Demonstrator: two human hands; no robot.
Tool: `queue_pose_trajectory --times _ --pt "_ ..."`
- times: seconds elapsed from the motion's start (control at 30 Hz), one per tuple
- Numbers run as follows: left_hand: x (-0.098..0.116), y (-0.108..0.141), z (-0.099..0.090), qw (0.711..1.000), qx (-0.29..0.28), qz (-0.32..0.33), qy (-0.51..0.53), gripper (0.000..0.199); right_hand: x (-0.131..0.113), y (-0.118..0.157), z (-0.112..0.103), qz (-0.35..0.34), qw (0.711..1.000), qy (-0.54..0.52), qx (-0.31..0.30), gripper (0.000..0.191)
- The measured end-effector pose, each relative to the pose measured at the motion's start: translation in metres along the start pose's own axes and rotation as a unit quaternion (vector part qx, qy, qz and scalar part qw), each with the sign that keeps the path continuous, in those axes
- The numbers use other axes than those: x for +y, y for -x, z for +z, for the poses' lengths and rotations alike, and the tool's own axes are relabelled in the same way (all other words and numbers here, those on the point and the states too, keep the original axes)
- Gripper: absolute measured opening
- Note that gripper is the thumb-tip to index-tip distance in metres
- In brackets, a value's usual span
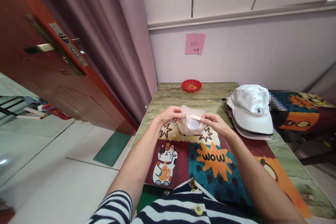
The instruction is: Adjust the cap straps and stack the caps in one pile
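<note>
A pale beige cap point(185, 128) is held over the table, its brim pointing away from me and its back opening facing me. My left hand point(172, 113) pinches the left end of the cap's back strap between thumb and fingers. On the other side, my right hand point(214, 122) grips the strap's right end. The strap stretches level between both hands, with a whitish patch of the cap's inside visible below it. To the right, a white cap point(249, 103) with a small blue emblem sits on top of other stacked caps.
A red scalloped dish point(191, 85) stands at the wood-patterned table's point(168, 94) far edge. A colourful printed mat point(181, 157) lies under my hands. A pink note point(195, 44) is on the wall. An open brown door point(65, 84) and a purple curtain point(126, 24) are at left.
</note>
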State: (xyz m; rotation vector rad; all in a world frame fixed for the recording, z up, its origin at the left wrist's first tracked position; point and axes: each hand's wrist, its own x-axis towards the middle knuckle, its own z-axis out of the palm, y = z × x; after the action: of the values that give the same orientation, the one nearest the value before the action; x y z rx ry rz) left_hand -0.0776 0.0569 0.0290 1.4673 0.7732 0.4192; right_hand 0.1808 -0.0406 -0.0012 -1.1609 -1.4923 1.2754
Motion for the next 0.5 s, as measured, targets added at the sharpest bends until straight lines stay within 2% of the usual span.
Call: queue_pose_trajectory --times 0.13,0.27,0.4,0.5 --pt "0.001 0.001 0.0 1.0 -0.003 0.001 -0.008 0.041 0.0 0.003 -0.003 -0.005 1.0 0.006 0.0 0.042" --pt "0.006 0.007 0.0 1.0 0.0 0.002 -0.022 0.039 -0.001 0.009 -0.013 0.002 0.998 0.047 -0.035 0.042" --pt "0.01 0.014 -0.007 0.997 -0.001 0.0 -0.077 0.037 0.007 0.012 -0.029 -0.038 0.982 0.174 -0.071 0.048" --pt "0.008 0.016 -0.017 0.984 0.011 0.039 -0.176 0.049 0.019 0.009 -0.039 -0.078 0.961 0.26 -0.05 0.033"
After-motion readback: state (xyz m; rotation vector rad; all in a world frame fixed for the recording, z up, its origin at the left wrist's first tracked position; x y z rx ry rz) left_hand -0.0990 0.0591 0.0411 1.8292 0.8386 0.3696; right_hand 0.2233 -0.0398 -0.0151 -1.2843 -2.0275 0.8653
